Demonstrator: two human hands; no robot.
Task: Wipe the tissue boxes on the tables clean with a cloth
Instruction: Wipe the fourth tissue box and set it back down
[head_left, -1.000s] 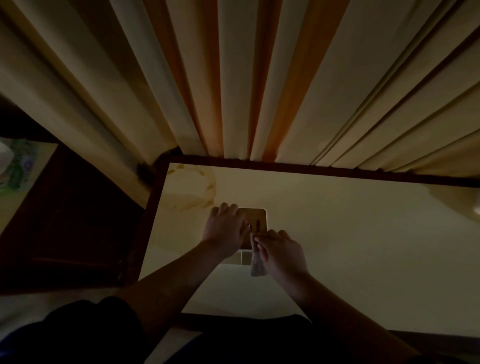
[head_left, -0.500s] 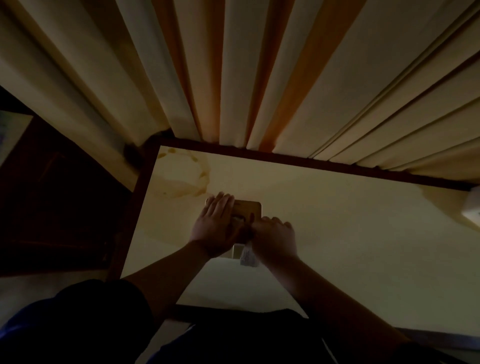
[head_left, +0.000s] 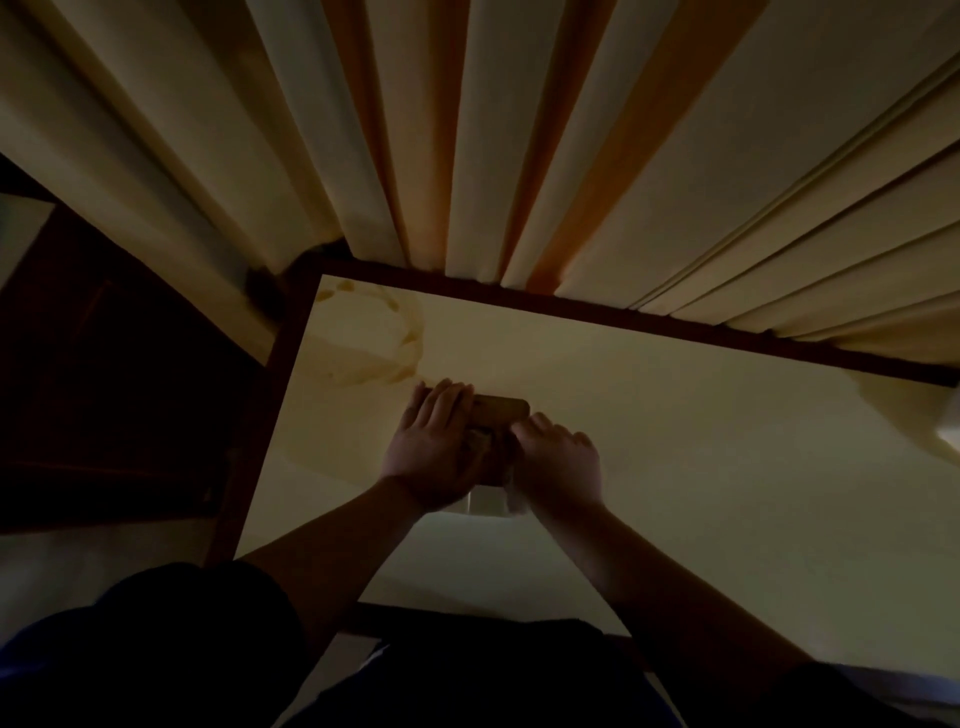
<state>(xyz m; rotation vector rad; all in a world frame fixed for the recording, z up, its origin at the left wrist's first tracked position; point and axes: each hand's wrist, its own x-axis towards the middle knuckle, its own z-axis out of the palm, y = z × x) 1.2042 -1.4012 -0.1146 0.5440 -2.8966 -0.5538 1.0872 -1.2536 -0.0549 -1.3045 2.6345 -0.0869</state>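
Note:
A small tissue box (head_left: 501, 410) with a brown top and pale sides stands on the cream table (head_left: 701, 483), left of middle. My left hand (head_left: 434, 452) lies flat on the left part of its top, fingers straight. My right hand (head_left: 558, 462) curls over the box's right side and holds a pale cloth (head_left: 514, 503), of which only a small bit shows under the palm. A crumpled light piece (head_left: 478, 439) shows between the hands on the box top; whether it is tissue or cloth I cannot tell.
Striped cream and orange curtains (head_left: 467, 130) hang against the table's far dark wood edge. A brownish ring stain (head_left: 374, 338) marks the far left corner. Dark wooden furniture (head_left: 104, 389) stands to the left. A pale object (head_left: 951, 434) peeks in at the right edge.
The view has shifted, so the table sits lower left in frame. My right hand has slid onto the box's right side, and the cloth that hung below it is now mostly hidden.

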